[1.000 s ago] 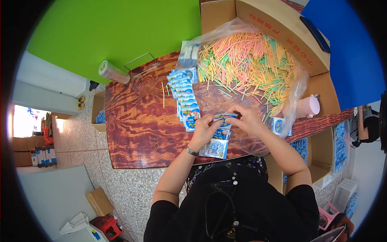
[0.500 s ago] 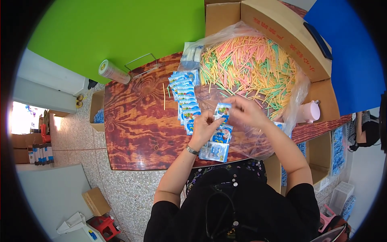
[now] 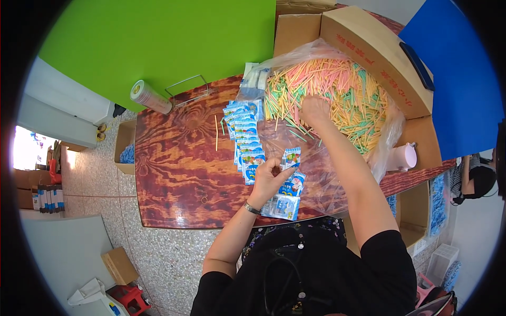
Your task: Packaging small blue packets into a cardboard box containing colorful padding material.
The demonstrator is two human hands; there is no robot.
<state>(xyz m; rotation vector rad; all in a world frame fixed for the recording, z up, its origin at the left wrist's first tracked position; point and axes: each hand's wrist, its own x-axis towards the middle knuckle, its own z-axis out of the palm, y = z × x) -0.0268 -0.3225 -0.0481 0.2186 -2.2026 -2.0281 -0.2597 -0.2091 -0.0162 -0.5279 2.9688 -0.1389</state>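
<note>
My left hand point(image 3: 269, 181) pinches a small blue-and-white printed packet point(image 3: 292, 156) just above the table. Below that packet lie more of the same kind, including one with its paler side up point(image 3: 281, 207). An overlapping row of blue-and-white packets point(image 3: 246, 138) runs to the left of my left hand. My right hand point(image 3: 315, 111) reaches into a big heap of thin pink, yellow and green sticks point(image 3: 348, 79). Its fingers look curled down among them, and whatever they hold is hidden. Clear plastic sheeting point(image 3: 387, 131) lies around and under the heap.
A cardboard box point(image 3: 377, 58) stands open behind the heap, with a dark phone-like slab point(image 3: 416, 66) on its edge. A pink cup point(image 3: 403, 157) is at right, a stack of cups point(image 3: 150, 97) and a wire stand point(image 3: 188, 87) at far left. Loose sticks point(image 3: 216, 132) lie left of the packets.
My right hand has left the packet and moved up and away into the heap of sticks. My left hand still holds the packet. The view has shifted slightly.
</note>
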